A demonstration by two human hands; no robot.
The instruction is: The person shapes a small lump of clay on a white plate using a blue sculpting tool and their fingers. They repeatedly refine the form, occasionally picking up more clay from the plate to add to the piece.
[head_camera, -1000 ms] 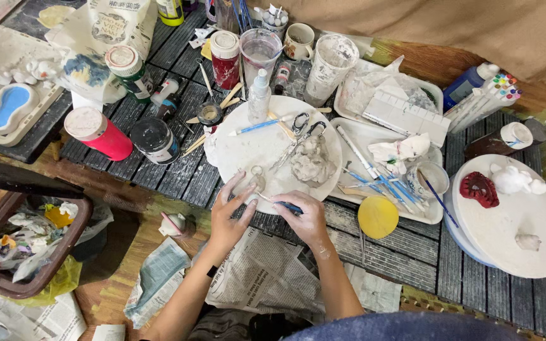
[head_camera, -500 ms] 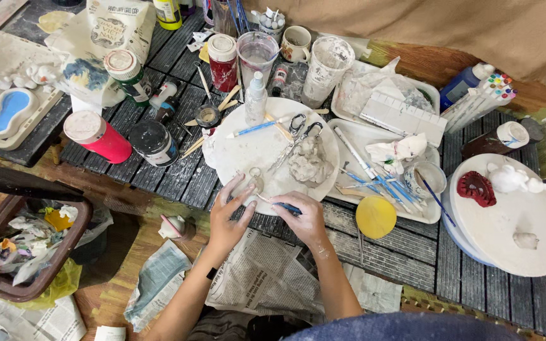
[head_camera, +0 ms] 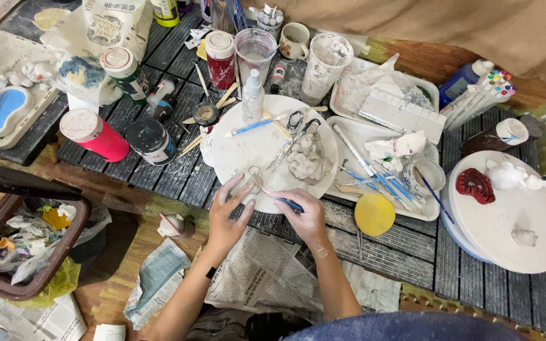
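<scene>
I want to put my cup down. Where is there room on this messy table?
Bare slats lie right of the yellow disc, before the big white board. That board is mostly bare around the red piece. The round plate by the left hand and right hand and the jars behind are crowded.

White round plate point(head_camera: 248, 142), smeared pale grey. Clay lump point(head_camera: 306, 159) grey-white. Tool point(head_camera: 289, 203) handle blue. Table point(head_camera: 387, 243) dark grey, slatted, flecked white. Yellow disc point(head_camera: 375, 214). Pink bottle point(head_camera: 95, 134), white cap. Red jar point(head_camera: 221, 53), white lid. Black jar point(head_camera: 151, 140). White turntable point(head_camera: 526, 215) bearing 1 dark red piece point(head_camera: 476, 185). Brown bin point(head_camera: 14, 243). Mould point(head_camera: 2, 110) white with blue centre. Newspaper point(head_camera: 263, 275) grey print.
</scene>
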